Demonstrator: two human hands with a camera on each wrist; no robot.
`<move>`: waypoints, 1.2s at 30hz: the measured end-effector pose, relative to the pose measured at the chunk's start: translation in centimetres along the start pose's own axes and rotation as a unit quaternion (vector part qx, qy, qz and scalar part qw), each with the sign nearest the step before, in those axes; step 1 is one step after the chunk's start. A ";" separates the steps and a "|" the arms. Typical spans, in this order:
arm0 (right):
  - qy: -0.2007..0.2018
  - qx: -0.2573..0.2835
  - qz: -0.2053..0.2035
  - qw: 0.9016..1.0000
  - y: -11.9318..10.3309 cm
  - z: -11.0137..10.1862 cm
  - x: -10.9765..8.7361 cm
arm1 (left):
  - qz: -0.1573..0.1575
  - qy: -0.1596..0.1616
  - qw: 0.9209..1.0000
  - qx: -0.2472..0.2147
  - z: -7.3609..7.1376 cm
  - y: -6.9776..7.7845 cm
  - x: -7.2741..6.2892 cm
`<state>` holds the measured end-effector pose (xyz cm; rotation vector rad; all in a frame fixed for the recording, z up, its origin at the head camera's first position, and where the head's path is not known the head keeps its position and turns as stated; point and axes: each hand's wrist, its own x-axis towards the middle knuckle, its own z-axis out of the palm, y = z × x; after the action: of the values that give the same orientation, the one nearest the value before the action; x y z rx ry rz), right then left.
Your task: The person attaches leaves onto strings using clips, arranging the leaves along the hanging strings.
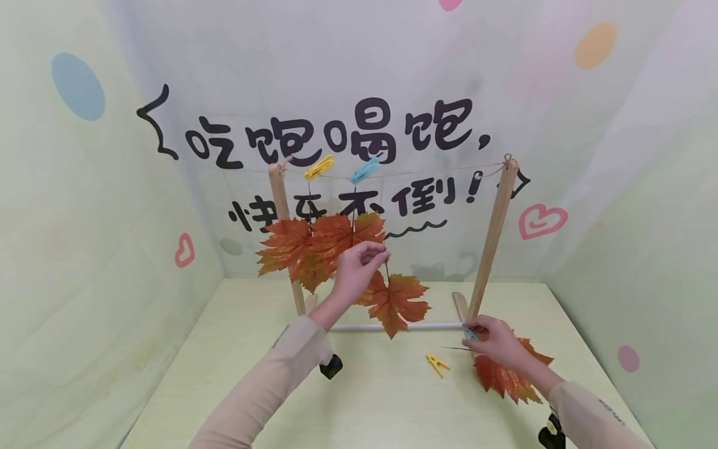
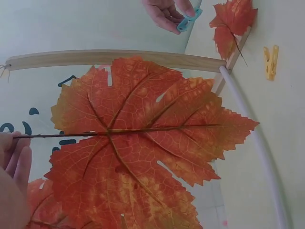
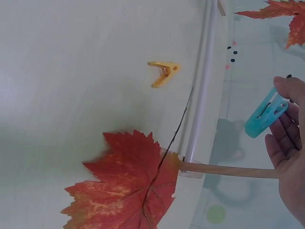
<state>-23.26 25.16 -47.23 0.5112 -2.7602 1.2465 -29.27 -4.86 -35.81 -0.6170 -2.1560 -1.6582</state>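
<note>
My left hand pinches the stem of an orange-red artificial maple leaf, which hangs below the fingers. In my right hand is a blue clothespin, held between thumb and fingers near the foot of the right post. Another leaf lies on the table under the right hand, its thin dark stem pointing left. Two more leaves hang from the string, one by a yellow clothespin and one by a blue clothespin.
A loose yellow clothespin lies on the table. Two wooden posts, left and right, carry the string. A white rod joins them near the bottom. Behind stands a printed backdrop.
</note>
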 end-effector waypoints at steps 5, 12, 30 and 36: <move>0.011 -0.007 -0.030 0.999 -0.8 -1.0 0.5 | 0.013 -0.001 1.000 0.014 0.6 1.1 0.5; 0.031 -0.031 -0.061 0.997 -1.9 -2.5 1.3 | 0.010 -0.004 1.000 0.016 1.2 2.2 1.4; 0.027 -0.058 -0.088 0.994 -5.0 -5.5 3.2 | 0.052 0.033 0.998 0.001 1.3 5.2 5.7; 0.030 -0.057 -0.089 0.994 -5.2 -5.7 3.3 | 0.038 0.048 0.998 0.022 1.2 5.9 7.1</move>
<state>-25.12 25.25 -39.05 0.6788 -2.6491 1.0417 -32.11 -1.53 -27.62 -0.5874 -2.0700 -1.5654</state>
